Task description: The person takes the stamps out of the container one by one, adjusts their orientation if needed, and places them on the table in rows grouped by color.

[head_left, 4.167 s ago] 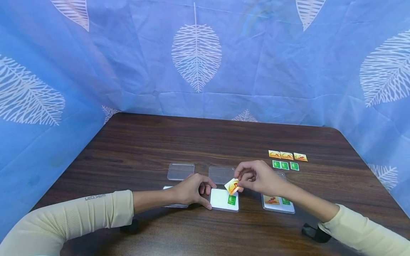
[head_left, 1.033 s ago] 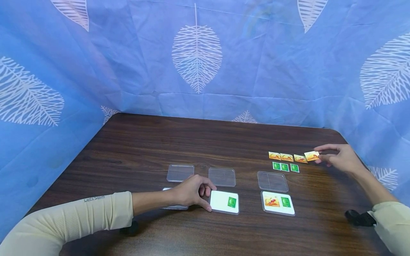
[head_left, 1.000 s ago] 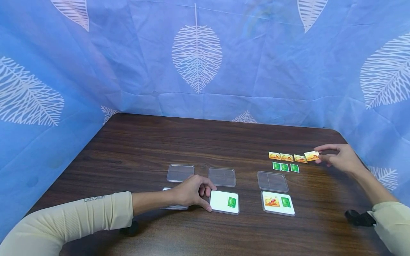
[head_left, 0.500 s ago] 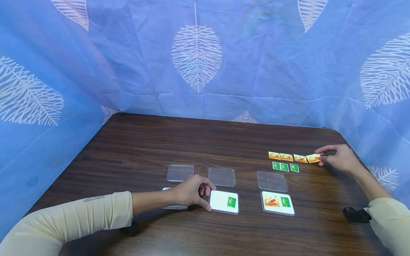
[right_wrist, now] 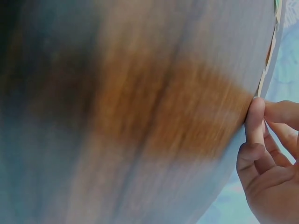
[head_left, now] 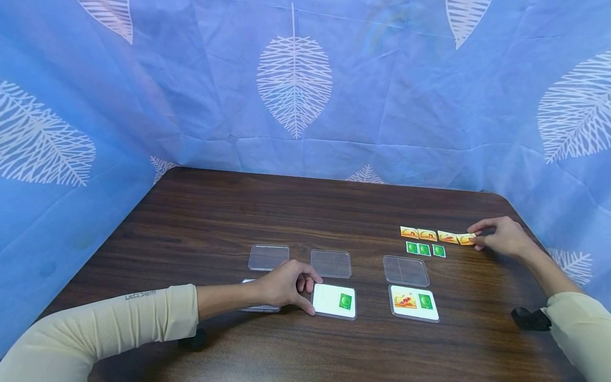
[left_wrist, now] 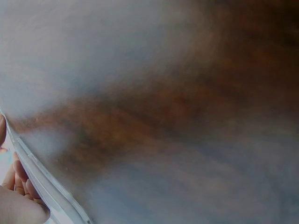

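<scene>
In the head view my left hand (head_left: 286,284) holds the left side of the middle clear plastic case (head_left: 324,307), thumb at its near corner and fingers at the far one. A white insert and one green stamp (head_left: 346,302) are in that case. At the far right my right hand (head_left: 503,236) pinches the right edge of an orange-and-yellow stamp (head_left: 465,239), which is low at the end of a row of similar stamps (head_left: 427,235). The right wrist view shows thumb and finger (right_wrist: 255,114) meeting at the stamp's edge by the tabletop.
Three green stamps (head_left: 424,249) lie nearer than the orange row. To the right, another case (head_left: 414,314) contains an orange and a green stamp. Three clear lids (head_left: 269,258) lie behind the cases. A third case (head_left: 260,307) is partly hidden by my left wrist.
The orange stamp left the middle case area in my right hand and came to the row's right end. Since then it has lowered and flattened there. My left hand stays on the case.
</scene>
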The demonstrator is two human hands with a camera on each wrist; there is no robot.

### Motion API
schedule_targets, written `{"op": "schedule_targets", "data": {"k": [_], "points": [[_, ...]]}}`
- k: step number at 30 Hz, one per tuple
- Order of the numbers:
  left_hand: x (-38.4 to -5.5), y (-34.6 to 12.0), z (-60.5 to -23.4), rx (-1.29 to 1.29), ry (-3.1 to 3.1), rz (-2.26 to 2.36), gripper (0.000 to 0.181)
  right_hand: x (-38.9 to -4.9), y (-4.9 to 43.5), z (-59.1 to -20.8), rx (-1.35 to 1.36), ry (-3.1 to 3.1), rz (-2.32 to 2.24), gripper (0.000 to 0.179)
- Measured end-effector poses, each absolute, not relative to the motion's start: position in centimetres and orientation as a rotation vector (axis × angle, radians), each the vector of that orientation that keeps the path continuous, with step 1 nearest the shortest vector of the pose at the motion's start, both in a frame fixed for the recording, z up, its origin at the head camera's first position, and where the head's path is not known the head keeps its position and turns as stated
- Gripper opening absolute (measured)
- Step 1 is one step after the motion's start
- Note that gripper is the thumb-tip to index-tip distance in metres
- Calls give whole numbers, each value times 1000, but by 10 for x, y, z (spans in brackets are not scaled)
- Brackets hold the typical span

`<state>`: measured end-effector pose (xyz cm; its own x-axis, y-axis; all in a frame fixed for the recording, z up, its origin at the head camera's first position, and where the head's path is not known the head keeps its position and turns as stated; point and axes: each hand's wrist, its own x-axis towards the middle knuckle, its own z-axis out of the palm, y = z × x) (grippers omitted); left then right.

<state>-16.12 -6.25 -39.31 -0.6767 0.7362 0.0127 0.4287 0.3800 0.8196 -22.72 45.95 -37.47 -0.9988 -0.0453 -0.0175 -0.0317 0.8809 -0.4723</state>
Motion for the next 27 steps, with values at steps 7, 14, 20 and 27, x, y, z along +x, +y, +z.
{"op": "schedule_targets", "data": {"k": [7, 14, 20, 27], "points": [[-161, -62, -393, 1010, 2291, 1192, 47, -227, 457, -371, -101, 3051, -619, 21], [-162, -62, -393, 1030, 2290, 1193, 47, -226, 451, -364, -93, 3033, -596, 18], [-162, -62, -392, 1013, 2296, 1194, 46, -227, 446, -365, -94, 3044, -590, 17], [-161, -62, -393, 1009, 2297, 1195, 46, -227, 442, -361, -137, 3083, -533, 16]]}}
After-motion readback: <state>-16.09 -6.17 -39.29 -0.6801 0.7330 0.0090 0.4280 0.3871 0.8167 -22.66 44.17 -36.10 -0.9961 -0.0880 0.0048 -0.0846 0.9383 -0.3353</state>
